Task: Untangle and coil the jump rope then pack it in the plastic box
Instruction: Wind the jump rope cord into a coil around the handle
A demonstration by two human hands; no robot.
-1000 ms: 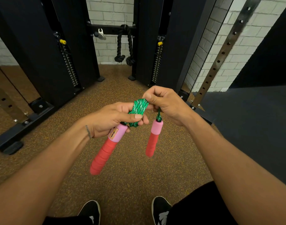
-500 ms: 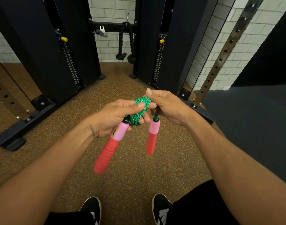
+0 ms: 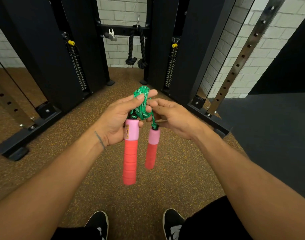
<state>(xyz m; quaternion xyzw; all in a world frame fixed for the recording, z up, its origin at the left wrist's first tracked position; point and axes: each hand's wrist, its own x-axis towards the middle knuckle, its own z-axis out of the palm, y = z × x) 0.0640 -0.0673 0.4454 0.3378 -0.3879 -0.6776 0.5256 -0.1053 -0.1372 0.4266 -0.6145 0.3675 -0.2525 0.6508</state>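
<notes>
Hanging in the air between two hands is the jump rope (image 3: pixel 142 103) — a green cord with white flecks, bunched into a small bundle of loops. Two handles hang down from the bundle. Each one is pink at the top and red lower down. The near handle (image 3: pixel 130 153) hangs just left of the far handle (image 3: pixel 152 148), and they do not touch. The near one has a small yellow label on its pink part.

The left hand (image 3: pixel 116 121) is closed on the rope. Its thumb presses on the top of the bundle, and its other fingers curl around the pink top of the near handle. The right hand (image 3: pixel 172 118) is just right of the bundle. Its thumb and first fingers pinch the loops from that side, and one thin piece of green cord runs down from there to the far handle. The rest of that hand's fingers are tucked under, so I cannot tell how tight they are.

Below the rope is a brown speckled floor (image 3: pixel 99 184). Two black shoes (image 3: pixel 172 222) show at the bottom edge. Behind the rope stands a tall black gym machine (image 3: pixel 44 54), with a thick black rope (image 3: pixel 136 47) hanging in the middle gap — in front of a white brick wall (image 3: pixel 124 13). To the right of the rope lies a dark mat (image 3: pixel 273 135).
</notes>
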